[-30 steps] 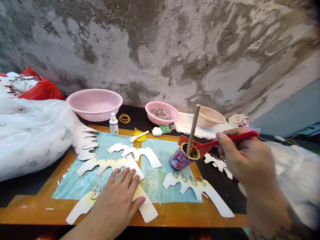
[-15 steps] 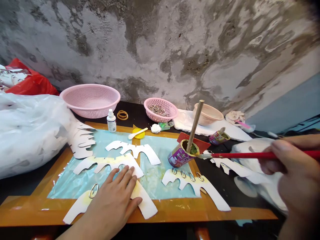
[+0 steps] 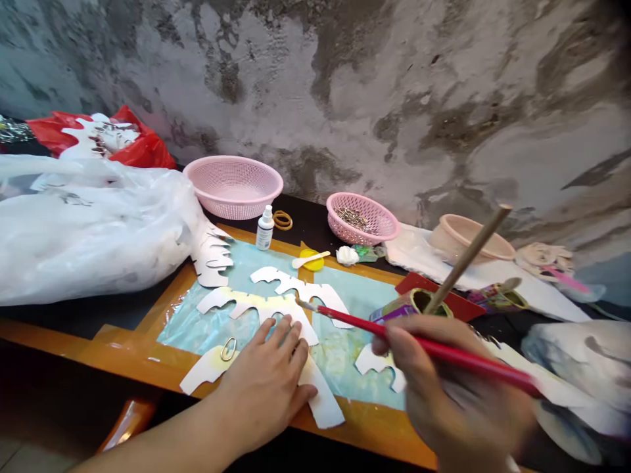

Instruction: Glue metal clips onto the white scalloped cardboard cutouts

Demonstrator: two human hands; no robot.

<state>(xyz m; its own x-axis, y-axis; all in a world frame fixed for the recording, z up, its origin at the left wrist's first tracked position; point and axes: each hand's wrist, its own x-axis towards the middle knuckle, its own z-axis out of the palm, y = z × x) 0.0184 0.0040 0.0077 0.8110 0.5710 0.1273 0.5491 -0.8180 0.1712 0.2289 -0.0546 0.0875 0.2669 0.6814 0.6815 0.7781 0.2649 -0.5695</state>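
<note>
"Where is the paintbrush (image 3: 357, 319)?"

"In the right hand (image 3: 453, 394), fingers closed round its red handle. The bristles are at the notched edge of the yellow-smeared strip (image 3: 242, 301); whether they touch, I can't tell."

"And the left hand (image 3: 269, 374)?"

"Spread flat, palm down, over the near strip (image 3: 323, 394), fingertips reaching the smeared one."

"What might go wrong?"

"Fingers so close to the smear could, I'd judge, pick it up and mark clean white. An overloaded brush could drip on the far strip (image 3: 290, 284). The right hand is near the tin (image 3: 387, 311), so a careless swing might knock its leaning wooden stick (image 3: 468, 256)."

"Counts?"

"Four scalloped strips on the blue sheet (image 3: 340, 368): those three, plus a fourth strip (image 3: 371, 360) partly behind the right hand. One wire loop (image 3: 234, 347) shows on the near strip. Two tins, counting the second tin (image 3: 488, 299) farther right. One white bottle (image 3: 265, 231), one yellow lid (image 3: 315, 265) under one white spatula (image 3: 302, 262). Two pink baskets, large (image 3: 231, 209) and small (image 3: 345, 231), and one peach bowl (image 3: 453, 244). The small basket's metal pieces (image 3: 353, 218) are too many to count."
</note>
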